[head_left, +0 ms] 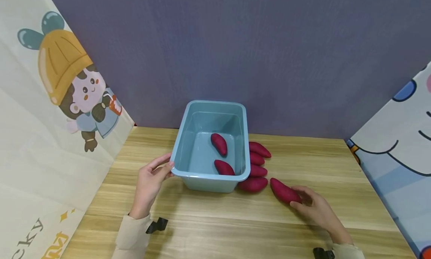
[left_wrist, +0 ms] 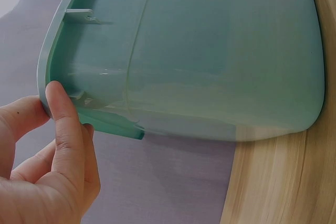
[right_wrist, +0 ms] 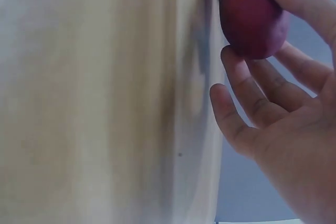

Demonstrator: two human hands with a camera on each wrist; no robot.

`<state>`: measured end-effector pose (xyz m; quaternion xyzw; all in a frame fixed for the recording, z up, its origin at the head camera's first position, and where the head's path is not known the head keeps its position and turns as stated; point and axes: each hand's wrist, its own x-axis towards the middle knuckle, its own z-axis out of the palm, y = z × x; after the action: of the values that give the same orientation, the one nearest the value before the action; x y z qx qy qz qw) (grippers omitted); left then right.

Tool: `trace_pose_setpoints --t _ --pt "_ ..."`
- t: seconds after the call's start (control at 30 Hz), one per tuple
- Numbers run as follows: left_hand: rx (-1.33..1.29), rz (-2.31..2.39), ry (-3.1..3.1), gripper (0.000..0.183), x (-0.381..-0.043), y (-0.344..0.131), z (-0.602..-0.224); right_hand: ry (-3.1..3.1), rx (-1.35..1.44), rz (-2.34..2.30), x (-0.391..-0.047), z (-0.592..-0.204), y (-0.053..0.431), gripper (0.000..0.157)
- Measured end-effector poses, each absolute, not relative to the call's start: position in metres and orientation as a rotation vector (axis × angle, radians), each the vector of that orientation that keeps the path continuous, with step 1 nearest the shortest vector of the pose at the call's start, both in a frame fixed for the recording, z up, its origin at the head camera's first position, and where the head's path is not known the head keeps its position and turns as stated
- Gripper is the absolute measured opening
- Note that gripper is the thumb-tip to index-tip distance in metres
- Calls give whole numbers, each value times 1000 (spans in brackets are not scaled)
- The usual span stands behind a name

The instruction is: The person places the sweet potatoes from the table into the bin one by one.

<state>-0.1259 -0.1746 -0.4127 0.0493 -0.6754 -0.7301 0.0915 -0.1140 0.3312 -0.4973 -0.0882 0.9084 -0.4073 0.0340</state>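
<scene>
The left hand (head_left: 151, 182) pinches the bin's rim (head_left: 208, 176); the right hand (head_left: 316, 210), angled inward, grips a sweet potato (head_left: 283, 191).

Head view looking down, close wrist views, bin (head_left: 208, 184) shared

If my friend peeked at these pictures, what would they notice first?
Probably the blue bin in the middle of the wooden table, with two bright purple-red sweet potatoes inside. Next, the right hand holding another sweet potato to the bin's right. Far left, a big cartoon figure stands out too.
</scene>
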Motion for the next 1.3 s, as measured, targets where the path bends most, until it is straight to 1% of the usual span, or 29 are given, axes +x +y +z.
trace_pose_setpoints --t 0.17,0.3,0.43,0.9,1.03,1.3 --pt "141 -2174 -2000 40 -126 -174 -412 2791 -308 -1277 -119 -488 330 51" --pt "139 -2177 -1996 39 -126 -174 -412 2799 -361 -1303 -128 -476 328 49" --pt "141 -2174 -1995 39 -126 -175 -412 2822 -472 -1334 -138 -459 323 48" --pt "140 -2159 -2013 40 -127 -175 -413 2985 -742 -1122 -186 -367 289 51" --pt "138 -2152 -2013 39 -127 -175 -413 2997 -814 -1109 -202 -344 271 50" --pt "141 -2153 -2012 39 -128 -176 -414 2944 -767 -1088 -233 -298 214 53"
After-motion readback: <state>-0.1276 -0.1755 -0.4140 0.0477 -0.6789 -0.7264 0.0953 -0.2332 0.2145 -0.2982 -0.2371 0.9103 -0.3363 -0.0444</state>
